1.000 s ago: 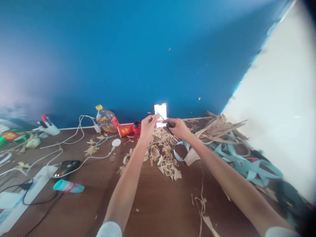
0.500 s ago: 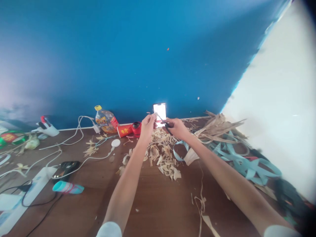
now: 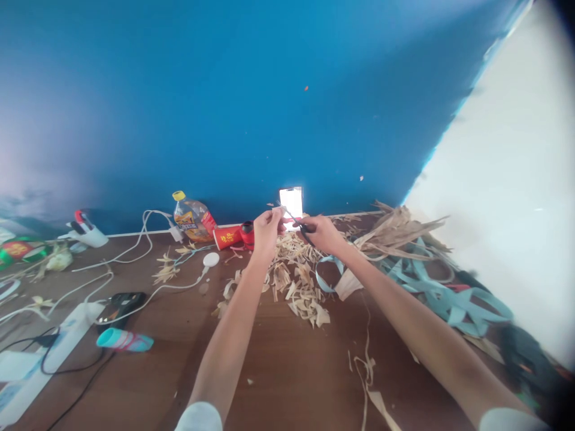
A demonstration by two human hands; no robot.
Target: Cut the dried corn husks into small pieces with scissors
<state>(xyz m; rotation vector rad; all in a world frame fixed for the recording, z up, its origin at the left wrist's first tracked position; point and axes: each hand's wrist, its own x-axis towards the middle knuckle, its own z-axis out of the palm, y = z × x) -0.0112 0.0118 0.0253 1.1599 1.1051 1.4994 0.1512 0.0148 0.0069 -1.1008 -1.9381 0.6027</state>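
Observation:
My left hand (image 3: 267, 228) is pinched on a small pale piece of corn husk (image 3: 279, 212), partly covered by the fingers. Closed round the dark handles of a pair of scissors (image 3: 296, 221) is my right hand (image 3: 324, 233); the thin blades point up and left toward the husk piece. Whether the blades touch it I cannot tell. Behind both hands a phone (image 3: 291, 202) with a bright white screen leans on the wall. Below them lies a heap of husk scraps (image 3: 305, 293) on the brown table (image 3: 287, 371).
Dried husks (image 3: 395, 230) and light-blue ribbon (image 3: 449, 299) lie at the right. To the left are a bottle (image 3: 191, 216), a red cup (image 3: 228, 237), a white charging disc (image 3: 211, 259), a blue roll (image 3: 124, 340) and a power strip (image 3: 49, 359) with cables. A blue wall (image 3: 224, 108) stands behind.
My left hand has shifted slightly left and down, and more of the pale husk piece shows at its fingertips. The right hand with the scissors stays almost where it was.

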